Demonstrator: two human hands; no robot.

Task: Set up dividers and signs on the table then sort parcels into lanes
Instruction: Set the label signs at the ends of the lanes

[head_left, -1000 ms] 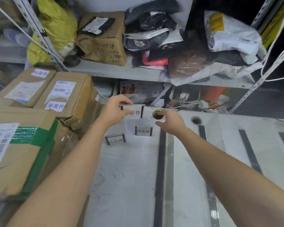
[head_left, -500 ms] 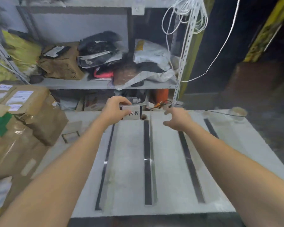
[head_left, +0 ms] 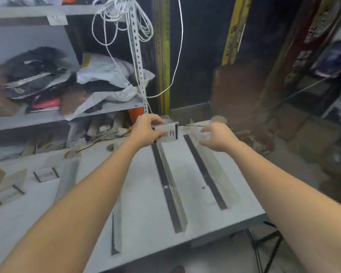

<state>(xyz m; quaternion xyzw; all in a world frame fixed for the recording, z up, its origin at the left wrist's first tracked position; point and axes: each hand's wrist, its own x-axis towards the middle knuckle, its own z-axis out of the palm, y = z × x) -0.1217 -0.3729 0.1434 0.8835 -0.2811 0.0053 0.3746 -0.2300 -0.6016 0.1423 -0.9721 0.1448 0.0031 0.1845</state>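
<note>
While our left hand [head_left: 146,128] pinches the sign [head_left: 166,133] above its lane, our right hand [head_left: 217,136] hovers beside it, fingers apart.

Up and to the left of the gripped spot stands a grey metal shelving unit [head_left: 28,117] stuffed with clutter: a black bag [head_left: 34,73], crumpled white plastic bags [head_left: 104,69] and something pink-red [head_left: 45,103]. A loose white cord [head_left: 177,56] hangs in loops from the perforated upright [head_left: 137,56] directly above. An orange object [head_left: 136,114] sits just behind and left. Farther beyond stands a yellow-and-black striped post [head_left: 164,56]. Down to the right, black tripod legs [head_left: 264,241] show under the table edge.
</note>
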